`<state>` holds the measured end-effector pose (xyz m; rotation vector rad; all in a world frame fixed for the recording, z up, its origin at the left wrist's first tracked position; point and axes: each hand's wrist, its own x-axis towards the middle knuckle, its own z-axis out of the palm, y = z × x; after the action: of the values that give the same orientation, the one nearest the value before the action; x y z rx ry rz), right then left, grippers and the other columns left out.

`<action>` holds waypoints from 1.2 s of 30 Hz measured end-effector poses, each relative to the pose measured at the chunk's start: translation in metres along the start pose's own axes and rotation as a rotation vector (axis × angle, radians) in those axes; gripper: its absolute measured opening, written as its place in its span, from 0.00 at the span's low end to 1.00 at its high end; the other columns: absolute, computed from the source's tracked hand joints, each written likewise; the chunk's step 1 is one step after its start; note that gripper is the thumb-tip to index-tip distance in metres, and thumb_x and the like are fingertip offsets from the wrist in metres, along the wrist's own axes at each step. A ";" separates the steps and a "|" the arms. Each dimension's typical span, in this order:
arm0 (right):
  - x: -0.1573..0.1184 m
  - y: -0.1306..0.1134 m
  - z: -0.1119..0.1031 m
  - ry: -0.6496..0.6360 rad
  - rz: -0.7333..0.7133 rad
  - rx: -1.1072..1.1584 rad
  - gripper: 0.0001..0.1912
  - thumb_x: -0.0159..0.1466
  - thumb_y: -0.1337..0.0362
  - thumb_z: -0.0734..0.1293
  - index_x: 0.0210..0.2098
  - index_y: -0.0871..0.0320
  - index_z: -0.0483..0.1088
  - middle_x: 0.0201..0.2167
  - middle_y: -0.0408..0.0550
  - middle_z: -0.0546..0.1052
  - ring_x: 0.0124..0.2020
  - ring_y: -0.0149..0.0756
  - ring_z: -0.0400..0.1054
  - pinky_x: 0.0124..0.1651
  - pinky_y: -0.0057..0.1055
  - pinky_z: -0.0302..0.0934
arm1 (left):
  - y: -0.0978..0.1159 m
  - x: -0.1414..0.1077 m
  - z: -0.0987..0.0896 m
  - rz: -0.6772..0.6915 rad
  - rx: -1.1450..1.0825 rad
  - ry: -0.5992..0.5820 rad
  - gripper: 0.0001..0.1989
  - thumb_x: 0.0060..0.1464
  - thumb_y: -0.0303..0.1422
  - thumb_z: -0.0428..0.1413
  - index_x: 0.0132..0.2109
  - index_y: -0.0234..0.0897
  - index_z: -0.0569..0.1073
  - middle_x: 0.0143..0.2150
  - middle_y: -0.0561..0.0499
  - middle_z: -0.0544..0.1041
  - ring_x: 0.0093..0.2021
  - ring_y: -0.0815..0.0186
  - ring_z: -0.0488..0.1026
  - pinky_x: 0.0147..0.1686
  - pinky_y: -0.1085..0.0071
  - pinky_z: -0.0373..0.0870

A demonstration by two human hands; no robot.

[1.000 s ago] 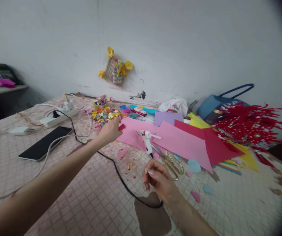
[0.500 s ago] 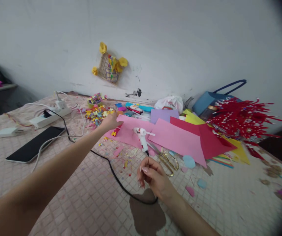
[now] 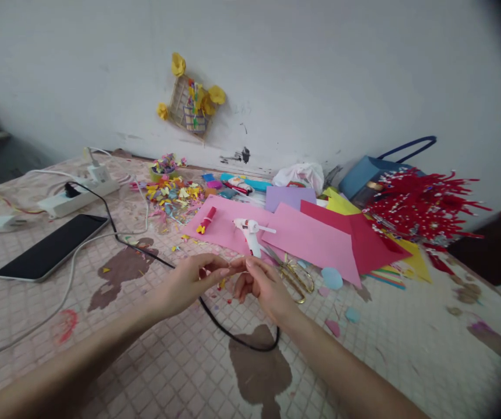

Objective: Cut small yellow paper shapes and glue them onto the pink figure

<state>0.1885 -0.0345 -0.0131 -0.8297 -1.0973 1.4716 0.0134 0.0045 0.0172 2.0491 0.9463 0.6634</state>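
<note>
Over the middle of the table, my left hand (image 3: 193, 282) and my right hand (image 3: 270, 291) meet at their fingertips. Thumb and fingers are pinched on both; whatever lies between them is too small to make out. Just beyond sits a white glue gun (image 3: 247, 231) on pink paper sheets (image 3: 315, 237), its black cord (image 3: 221, 331) looping below my hands. Gold-handled scissors (image 3: 296, 279) lie beside my right hand. Farther left on the pink paper rests a small red roll (image 3: 207, 220) with yellow bits at its end.
At the left are a black phone-like slab (image 3: 52, 247) and a white power strip (image 3: 78, 198) with cables. Behind my hands lies a pile of colourful paper cuttings (image 3: 176, 195). Red beaded stems (image 3: 420, 206) and a blue bag (image 3: 370, 174) stand at the right.
My left hand has drawn back from beside the red roll and paper cuttings to meet my right hand. The right hand has stayed near its place, and the view has shifted slightly.
</note>
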 end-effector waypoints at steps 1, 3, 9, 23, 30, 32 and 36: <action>0.000 0.001 0.001 0.004 -0.003 -0.015 0.14 0.64 0.56 0.60 0.40 0.59 0.70 0.31 0.47 0.76 0.21 0.28 0.68 0.20 0.23 0.61 | -0.002 0.000 0.003 -0.016 -0.024 0.007 0.13 0.56 0.40 0.50 0.40 0.37 0.74 0.35 0.51 0.78 0.31 0.67 0.72 0.28 0.74 0.66; -0.002 0.002 0.004 0.008 0.000 -0.056 0.13 0.65 0.56 0.60 0.41 0.57 0.69 0.24 0.44 0.74 0.20 0.29 0.68 0.21 0.24 0.62 | -0.006 0.000 0.008 -0.050 -0.020 0.044 0.12 0.53 0.39 0.53 0.38 0.36 0.74 0.33 0.51 0.78 0.30 0.67 0.72 0.28 0.74 0.65; -0.014 -0.001 0.013 -0.122 0.060 -0.214 0.14 0.64 0.57 0.60 0.46 0.55 0.66 0.26 0.43 0.74 0.19 0.28 0.69 0.20 0.24 0.61 | -0.009 -0.005 0.004 0.058 0.180 0.130 0.08 0.54 0.30 0.51 0.30 0.38 0.73 0.27 0.53 0.74 0.28 0.68 0.70 0.29 0.73 0.64; -0.012 -0.016 -0.017 0.211 -0.042 -0.055 0.10 0.63 0.59 0.61 0.38 0.58 0.68 0.35 0.48 0.75 0.17 0.23 0.63 0.18 0.22 0.56 | -0.029 -0.006 -0.050 -0.168 0.480 0.493 0.21 0.60 0.40 0.41 0.21 0.38 0.57 0.15 0.57 0.58 0.18 0.69 0.60 0.22 0.73 0.54; -0.014 -0.011 -0.013 0.191 -0.024 -0.130 0.10 0.63 0.59 0.61 0.37 0.59 0.69 0.33 0.46 0.74 0.18 0.23 0.63 0.18 0.21 0.56 | -0.042 -0.006 -0.048 -0.145 0.952 0.380 0.10 0.54 0.39 0.52 0.39 0.38 0.69 0.39 0.44 0.74 0.39 0.54 0.71 0.32 0.67 0.62; -0.013 -0.009 -0.013 0.198 -0.026 -0.168 0.09 0.62 0.59 0.62 0.37 0.58 0.68 0.33 0.45 0.74 0.17 0.23 0.62 0.18 0.21 0.56 | -0.044 -0.004 -0.048 -0.074 0.946 0.373 0.07 0.55 0.33 0.51 0.40 0.37 0.69 0.42 0.43 0.73 0.42 0.55 0.70 0.38 0.65 0.63; -0.015 -0.006 -0.009 0.169 -0.003 -0.267 0.12 0.61 0.56 0.63 0.37 0.59 0.68 0.19 0.39 0.70 0.16 0.25 0.61 0.19 0.21 0.56 | -0.037 -0.005 -0.035 -0.039 0.747 0.339 0.13 0.58 0.36 0.47 0.28 0.35 0.68 0.31 0.46 0.73 0.36 0.59 0.70 0.38 0.64 0.64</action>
<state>0.2020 -0.0471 -0.0111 -1.1172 -1.1802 1.2429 -0.0289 0.0318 0.0064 2.5913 1.6086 0.7176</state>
